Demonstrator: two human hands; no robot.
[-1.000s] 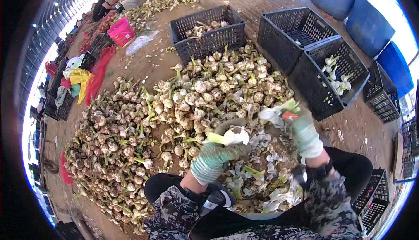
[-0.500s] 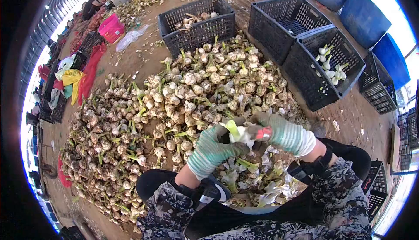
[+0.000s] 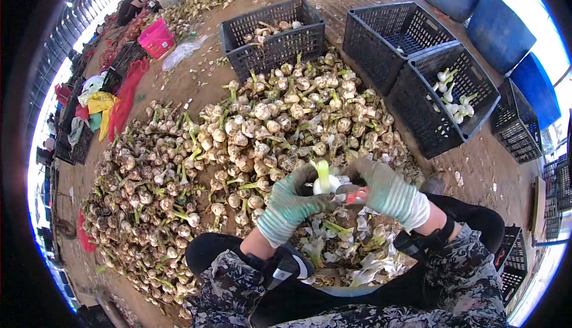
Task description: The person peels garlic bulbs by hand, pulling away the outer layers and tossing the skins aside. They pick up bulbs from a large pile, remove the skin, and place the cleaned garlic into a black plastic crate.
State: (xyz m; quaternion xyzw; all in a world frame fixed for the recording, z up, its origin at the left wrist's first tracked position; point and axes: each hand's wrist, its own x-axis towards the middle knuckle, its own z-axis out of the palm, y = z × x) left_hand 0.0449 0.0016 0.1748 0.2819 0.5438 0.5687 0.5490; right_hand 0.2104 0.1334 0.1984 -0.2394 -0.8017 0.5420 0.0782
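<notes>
My left hand (image 3: 293, 204), in a green and white striped work glove, is closed around a peeled white garlic bulb (image 3: 326, 186) whose cut green stem points up. My gloved right hand (image 3: 386, 188) grips a small red-handled knife (image 3: 357, 196), its tip side right against the bulb. Fingers hide most of the blade. Below both hands lie loose garlic skins and leaf scraps (image 3: 339, 241). Just beyond is a big heap of unpeeled garlic (image 3: 280, 119) with dirty skins and short stalks.
A black crate (image 3: 274, 42) behind the heap holds some garlic. To the right, one crate (image 3: 396, 36) adjoins another crate (image 3: 444, 98) with several clean white bulbs. Blue barrels (image 3: 500, 30) line the right side. A pink basket (image 3: 157, 38) and a person (image 3: 129, 7) are at far left.
The garlic bulb has turned more upright in my left hand, its stem now pointing straight up. My right hand has shifted slightly, and more of the red handle shows.
</notes>
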